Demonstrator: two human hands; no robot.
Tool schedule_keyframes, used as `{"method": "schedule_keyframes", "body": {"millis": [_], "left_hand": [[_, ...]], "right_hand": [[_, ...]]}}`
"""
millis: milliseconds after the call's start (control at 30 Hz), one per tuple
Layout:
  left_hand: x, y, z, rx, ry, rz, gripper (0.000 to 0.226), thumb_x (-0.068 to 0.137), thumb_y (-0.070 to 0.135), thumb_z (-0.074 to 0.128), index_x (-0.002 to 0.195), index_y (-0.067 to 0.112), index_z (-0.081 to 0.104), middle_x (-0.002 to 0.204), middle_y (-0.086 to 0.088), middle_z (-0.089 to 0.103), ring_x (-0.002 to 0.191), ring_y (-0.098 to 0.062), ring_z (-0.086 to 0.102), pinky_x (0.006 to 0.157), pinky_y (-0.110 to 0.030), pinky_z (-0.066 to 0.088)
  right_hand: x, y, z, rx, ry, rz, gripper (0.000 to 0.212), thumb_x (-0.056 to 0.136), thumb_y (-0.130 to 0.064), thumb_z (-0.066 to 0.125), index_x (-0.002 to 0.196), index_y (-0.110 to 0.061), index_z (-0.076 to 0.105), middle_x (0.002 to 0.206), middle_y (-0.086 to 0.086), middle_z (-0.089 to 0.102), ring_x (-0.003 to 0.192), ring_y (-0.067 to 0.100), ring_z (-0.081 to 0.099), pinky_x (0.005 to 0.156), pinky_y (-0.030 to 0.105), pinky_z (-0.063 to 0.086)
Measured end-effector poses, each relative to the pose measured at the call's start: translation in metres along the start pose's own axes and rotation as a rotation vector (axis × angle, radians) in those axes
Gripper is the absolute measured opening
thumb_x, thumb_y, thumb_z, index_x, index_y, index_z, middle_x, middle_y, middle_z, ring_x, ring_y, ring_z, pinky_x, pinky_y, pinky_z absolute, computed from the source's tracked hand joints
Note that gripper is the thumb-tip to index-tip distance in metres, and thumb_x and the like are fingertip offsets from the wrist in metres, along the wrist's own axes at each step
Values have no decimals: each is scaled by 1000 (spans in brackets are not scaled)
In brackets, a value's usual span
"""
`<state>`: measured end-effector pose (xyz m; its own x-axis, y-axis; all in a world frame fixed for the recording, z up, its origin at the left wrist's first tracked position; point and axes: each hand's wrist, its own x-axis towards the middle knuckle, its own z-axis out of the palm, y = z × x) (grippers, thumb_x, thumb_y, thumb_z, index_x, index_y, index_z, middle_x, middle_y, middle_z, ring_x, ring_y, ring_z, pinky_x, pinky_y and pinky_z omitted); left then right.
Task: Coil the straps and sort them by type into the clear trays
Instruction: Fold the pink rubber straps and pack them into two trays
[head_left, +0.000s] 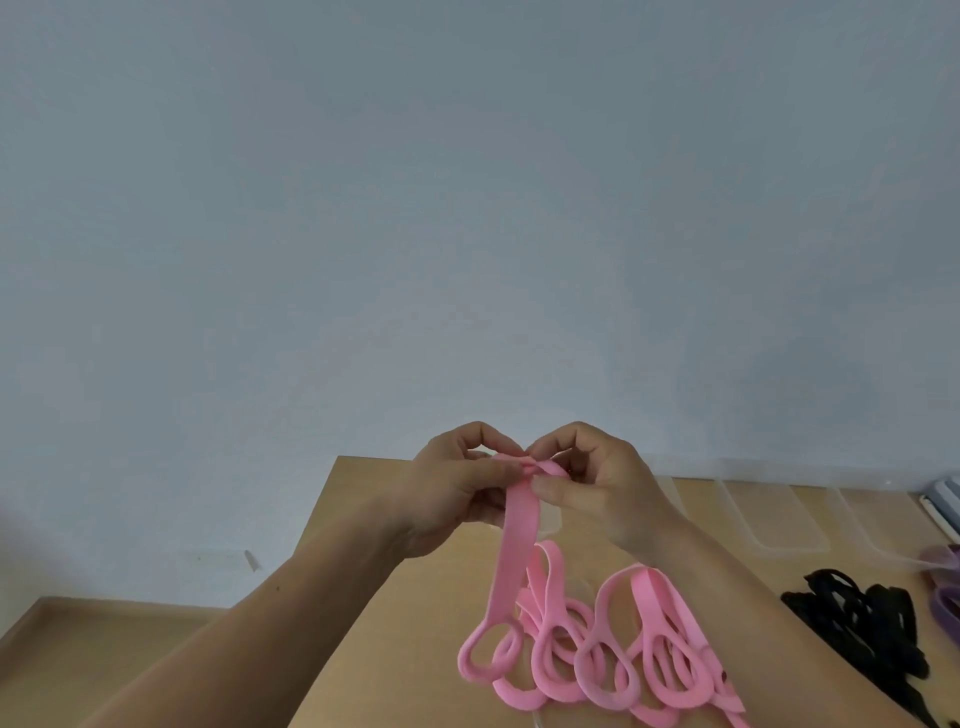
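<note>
Nearest the camera, below both hands, a loose heap of pink strap (597, 660) lies in loops on the tan wooden table (415, 623). One flat length of it rises from the heap up to the fingers. The left hand (457, 488) and the right hand (602, 483) are raised together above the table, fingertips meeting, each pinching the top end of the pink strap, which is folded over between them. To the right of the right hand and lower, a tangle of black straps (862, 623) rests on the table, with a purple strap (948, 603) just beyond it at the picture's edge. Past the right hand, along the table's far edge, clear trays (769, 514) sit side by side. To the left of the left forearm a second, lower wooden surface (104, 649) shows. Behind everything, a plain pale blue-grey wall (467, 208) fills the upper part of the view.
</note>
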<state>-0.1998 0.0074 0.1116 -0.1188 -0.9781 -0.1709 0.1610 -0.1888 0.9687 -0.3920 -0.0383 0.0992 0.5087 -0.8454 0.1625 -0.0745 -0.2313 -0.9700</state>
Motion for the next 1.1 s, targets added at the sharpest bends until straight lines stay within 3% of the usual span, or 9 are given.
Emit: {"method": "schedule_keyframes", "body": {"millis": [133, 333, 400, 533, 700, 833, 1100], "left_hand": [[2, -4, 0, 59, 36, 110, 15, 88, -4, 67, 101, 2, 61, 98, -33, 68, 85, -41, 71, 75, -45, 60], [2, -11, -1, 161, 40, 154, 29, 89, -1, 68, 114, 11, 60, 93, -15, 64, 79, -25, 69, 74, -37, 58], [1, -10, -3, 103, 7, 78, 35, 89, 1, 69, 121, 10, 57, 97, -16, 65, 83, -25, 70, 75, -34, 57], [-3, -1, -3, 12, -138, -24, 14, 81, 7, 72, 94, 4, 68, 87, -12, 71, 78, -22, 69, 71, -30, 57], [-5, -1, -3, -43, -119, -50, 28, 75, 8, 73, 100, 1, 62, 85, -13, 68, 75, -26, 67, 68, -34, 57], [-5, -1, -3, -42, -175, -21, 33, 83, 28, 74, 106, 4, 70, 92, -14, 67, 82, -28, 66, 79, -42, 57], [0, -6, 2, -125, -64, -59, 26, 81, 21, 74, 99, 5, 64, 101, -22, 70, 87, -34, 70, 79, -43, 58]], "right_hand": [[3, -1, 2, 17, 33, 101, 21, 91, -17, 69, 111, -13, 66, 84, -3, 72, 69, 11, 64, 66, 24, 53], [4, -4, 2, -5, -18, 129, 10, 92, -21, 67, 98, -14, 72, 65, -5, 63, 60, 11, 59, 55, 24, 46], [4, -4, 1, -32, -30, 105, 10, 91, -21, 68, 99, -17, 73, 66, -8, 63, 62, 9, 58, 58, 21, 47], [2, -3, 1, -134, -16, 6, 10, 90, -24, 70, 98, -27, 74, 75, -5, 64, 73, 7, 59, 70, 18, 50], [0, -4, 5, -279, 37, -135, 18, 90, -22, 69, 99, -38, 69, 89, -19, 66, 79, 0, 60, 71, 11, 46], [-2, -5, 6, -339, 58, -275, 34, 88, -11, 70, 99, -43, 65, 89, -17, 59, 85, 13, 59, 71, 20, 48], [-4, -2, 6, -346, 116, -302, 43, 83, -1, 73, 95, -42, 64, 92, -12, 59, 89, 13, 60, 73, 24, 50]]}}
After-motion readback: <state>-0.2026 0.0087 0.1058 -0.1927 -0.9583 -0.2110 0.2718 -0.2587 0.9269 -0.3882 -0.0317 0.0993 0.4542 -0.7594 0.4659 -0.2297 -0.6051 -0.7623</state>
